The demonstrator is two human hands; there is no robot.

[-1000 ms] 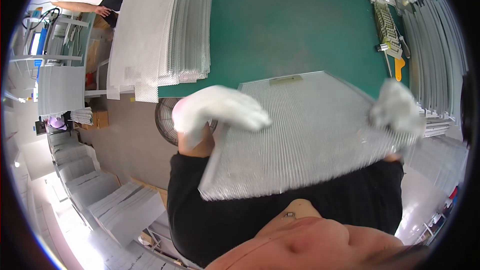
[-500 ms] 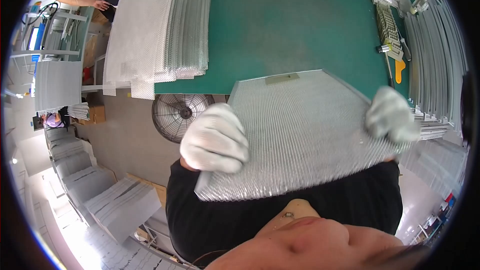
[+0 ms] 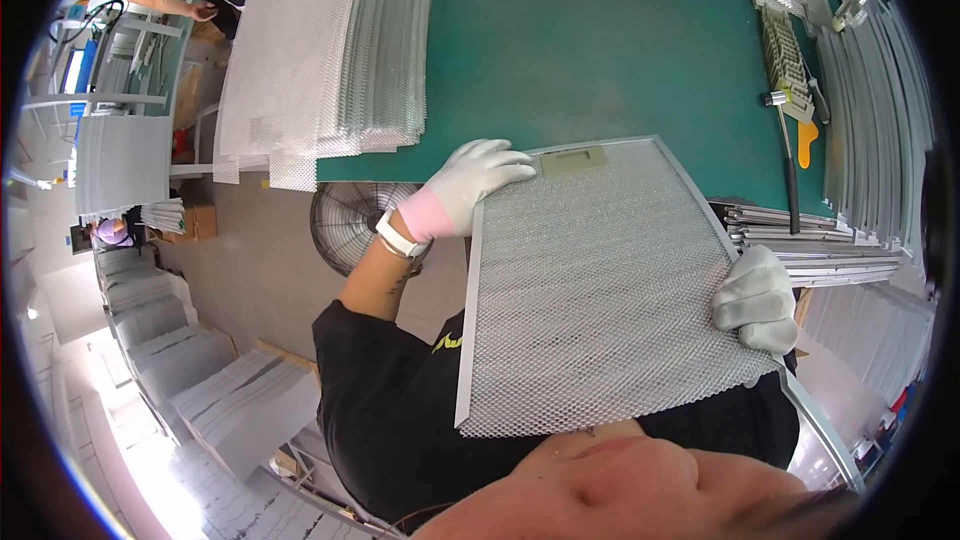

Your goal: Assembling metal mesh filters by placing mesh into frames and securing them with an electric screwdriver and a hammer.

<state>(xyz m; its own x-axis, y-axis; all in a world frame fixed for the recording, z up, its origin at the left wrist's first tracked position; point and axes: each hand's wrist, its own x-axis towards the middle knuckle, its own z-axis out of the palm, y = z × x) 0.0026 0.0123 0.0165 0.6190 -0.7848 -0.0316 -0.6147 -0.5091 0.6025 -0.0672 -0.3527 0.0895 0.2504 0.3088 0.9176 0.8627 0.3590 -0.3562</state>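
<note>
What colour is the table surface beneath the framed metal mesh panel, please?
Green table surface, clearest in the head view.

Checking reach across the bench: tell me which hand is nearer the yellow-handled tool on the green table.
Right. The right hand grips the mesh filter panel at its right edge, just below the yellow-handled tool. The left hand holds the panel's upper left corner, far to the tool's left.
</note>
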